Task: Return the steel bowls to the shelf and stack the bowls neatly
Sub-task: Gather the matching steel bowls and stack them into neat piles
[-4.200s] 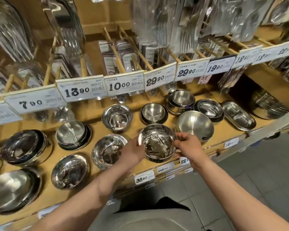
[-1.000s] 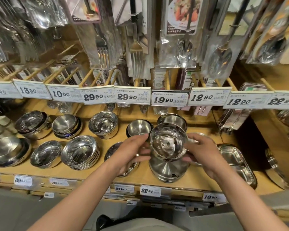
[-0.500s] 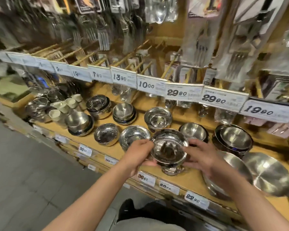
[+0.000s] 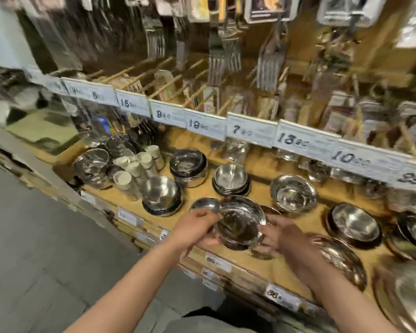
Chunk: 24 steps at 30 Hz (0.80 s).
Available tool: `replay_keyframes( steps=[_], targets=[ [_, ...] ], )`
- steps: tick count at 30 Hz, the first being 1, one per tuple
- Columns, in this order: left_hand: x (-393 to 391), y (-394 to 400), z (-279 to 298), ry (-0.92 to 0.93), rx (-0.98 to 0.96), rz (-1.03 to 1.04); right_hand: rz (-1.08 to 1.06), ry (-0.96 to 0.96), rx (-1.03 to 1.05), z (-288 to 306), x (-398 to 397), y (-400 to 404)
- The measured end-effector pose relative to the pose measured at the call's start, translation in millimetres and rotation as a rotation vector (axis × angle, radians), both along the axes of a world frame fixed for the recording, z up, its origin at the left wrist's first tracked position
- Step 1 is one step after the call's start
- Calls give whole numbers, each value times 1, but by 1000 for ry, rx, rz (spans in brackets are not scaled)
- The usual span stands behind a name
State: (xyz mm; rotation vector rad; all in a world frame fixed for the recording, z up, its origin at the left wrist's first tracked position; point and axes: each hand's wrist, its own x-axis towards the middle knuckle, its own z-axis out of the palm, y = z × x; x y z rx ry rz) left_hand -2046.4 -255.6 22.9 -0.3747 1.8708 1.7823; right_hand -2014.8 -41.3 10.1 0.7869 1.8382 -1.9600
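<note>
Both grips are closed on one round, shiny steel bowl (image 4: 239, 223), which is held tilted above the front edge of the yellow wooden shelf (image 4: 262, 263). Its left rim is pinched by the left hand (image 4: 197, 228) between thumb and fingers, and its right side is supported by the right hand (image 4: 280, 236), whose fingers are curled under the bowl. Whether the bowl touches anything below cannot be told, because the picture is blurred.

Partly hidden behind the left hand, a small shallow steel dish (image 4: 205, 203) is seen on the shelf. Just under the right hand, the ribbed edge of a low stack of steel bowls (image 4: 262, 255) is visible. Further back, a wide steel bowl with a dark base (image 4: 161, 195), a stack of straight-walled steel bowls (image 4: 189, 167), a stack of small rounded steel bowls (image 4: 231, 180) and a deep polished steel bowl (image 4: 293, 195) are placed apart from each other. To the right, a broad steel bowl (image 4: 354, 224) is set on the shelf. At the far left, a group of pale cream cups (image 4: 139, 164) is standing beside more steel vessels.

Above the shelf, a row of white price labels (image 4: 251, 132) is fixed, and packed steel forks (image 4: 222, 56) are hung over it. A grey tiled floor (image 4: 34, 248) is seen at the left.
</note>
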Motion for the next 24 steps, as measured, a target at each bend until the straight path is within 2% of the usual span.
replay_keyframes(
  steps=[4,9,14,16,20,24],
  targets=[
    [-45,-45,-6,72,-195,-11,21,35,-17,10,-29,-50],
    [-82,-59,-28,88,-229,-38,-91,14,-52,9,-41,-71],
    [-73,-62,-79,217,-653,-256,-276,23,21,4,-40,-52],
    [-70,-60,-93,215,-734,-310,-284,23,62,2,-40,-47],
    [-75,-59,-100,190,-679,-269,-262,31,60,-3,-44,-54],
    [-72,-61,-96,44,-469,-186,-252,13,49,-10,-44,-65]
  ],
)
